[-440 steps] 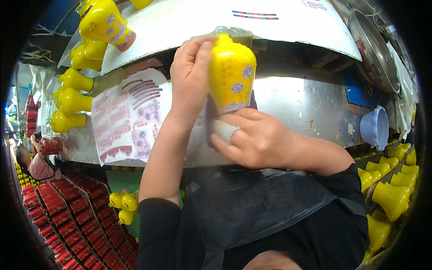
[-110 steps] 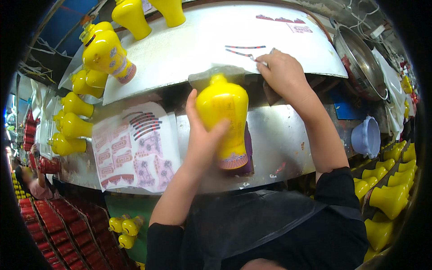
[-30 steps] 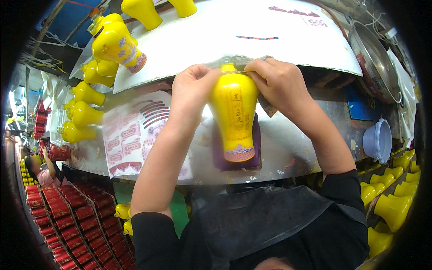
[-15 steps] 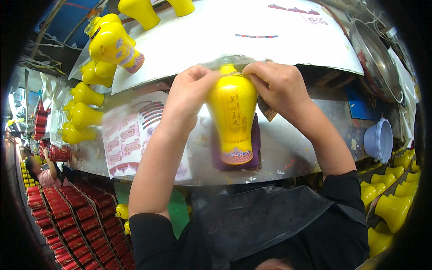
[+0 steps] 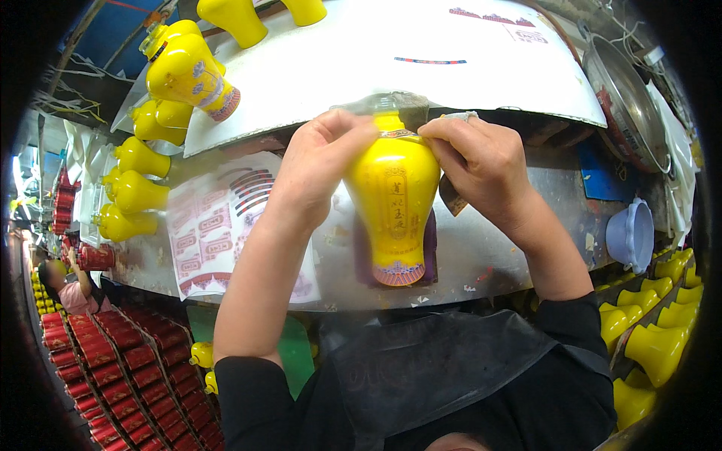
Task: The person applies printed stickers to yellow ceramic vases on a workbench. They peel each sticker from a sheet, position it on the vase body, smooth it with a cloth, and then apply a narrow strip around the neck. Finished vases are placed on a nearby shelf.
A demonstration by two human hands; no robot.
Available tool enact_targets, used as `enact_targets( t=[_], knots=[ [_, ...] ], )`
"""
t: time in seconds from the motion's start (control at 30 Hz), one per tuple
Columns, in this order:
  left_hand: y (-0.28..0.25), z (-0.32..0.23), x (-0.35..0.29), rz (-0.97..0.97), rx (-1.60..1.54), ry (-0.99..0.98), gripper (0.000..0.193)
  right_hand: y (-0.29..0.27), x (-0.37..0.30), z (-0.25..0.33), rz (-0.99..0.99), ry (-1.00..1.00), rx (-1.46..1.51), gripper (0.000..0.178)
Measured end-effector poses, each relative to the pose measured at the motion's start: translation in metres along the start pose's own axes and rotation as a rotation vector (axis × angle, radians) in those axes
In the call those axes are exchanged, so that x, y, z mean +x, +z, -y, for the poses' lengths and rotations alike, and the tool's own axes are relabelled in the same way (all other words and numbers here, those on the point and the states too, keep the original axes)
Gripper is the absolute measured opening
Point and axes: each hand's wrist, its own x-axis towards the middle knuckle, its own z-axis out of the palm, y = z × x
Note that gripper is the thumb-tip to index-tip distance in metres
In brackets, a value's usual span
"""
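A yellow vase-shaped bottle [image 5: 391, 188], with a gold-framed label on its front and a purple patterned band round its base, lies at the middle of the bench with its neck away from me. A thin patterned decal strip [image 5: 398, 134] curves across the base of its neck. My left hand [image 5: 323, 154] pinches the strip's left end. At the other end, my right hand [image 5: 481, 150] has thumb and forefinger closed on it. Below the right fingers shows a brown flat piece [image 5: 451, 197]; whether that hand holds it, I cannot tell. A dark purple pad [image 5: 368, 255] lies under the bottle.
Printed decal sheets [image 5: 218, 225] lie left of my left forearm. A white board [image 5: 323, 75] behind bears a loose decal strip [image 5: 430, 61] and a decorated bottle [image 5: 192, 71]. A basin [image 5: 632, 234] stands right. Red boxes [image 5: 128, 361] are stacked lower left; a person [image 5: 71, 289] is beyond.
The bottle has shifted slightly toward me and its label has turned a little. More of the decal strip now shows across the neck. My right hand has moved slightly right and nearer.
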Motion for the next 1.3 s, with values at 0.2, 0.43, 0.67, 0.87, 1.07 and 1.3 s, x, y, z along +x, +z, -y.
enact_targets(
  t=[0.2,0.43,0.67,0.87,1.07,1.3],
  knots=[
    [-0.007,-0.003,-0.003,0.030,-0.032,0.006,0.011,-0.013,-0.002,0.009,0.014,-0.031,-0.098,0.019],
    [-0.011,-0.006,-0.018,0.026,-0.027,0.076,0.010,-0.021,-0.001,0.016,-0.035,-0.105,-0.202,0.022],
    [-0.005,-0.002,-0.027,0.014,-0.093,0.122,0.012,-0.022,0.002,0.012,-0.087,-0.187,-0.253,0.027],
    [-0.004,0.000,-0.030,0.020,-0.125,0.152,0.010,-0.021,0.001,0.013,-0.097,-0.218,-0.246,0.030],
    [-0.004,-0.001,-0.031,0.027,-0.114,0.164,0.009,-0.024,-0.001,0.012,-0.037,-0.206,-0.287,0.030],
    [-0.004,-0.001,-0.032,0.020,-0.079,0.164,0.009,-0.021,-0.002,0.010,-0.026,-0.190,-0.279,0.028]
  ],
)
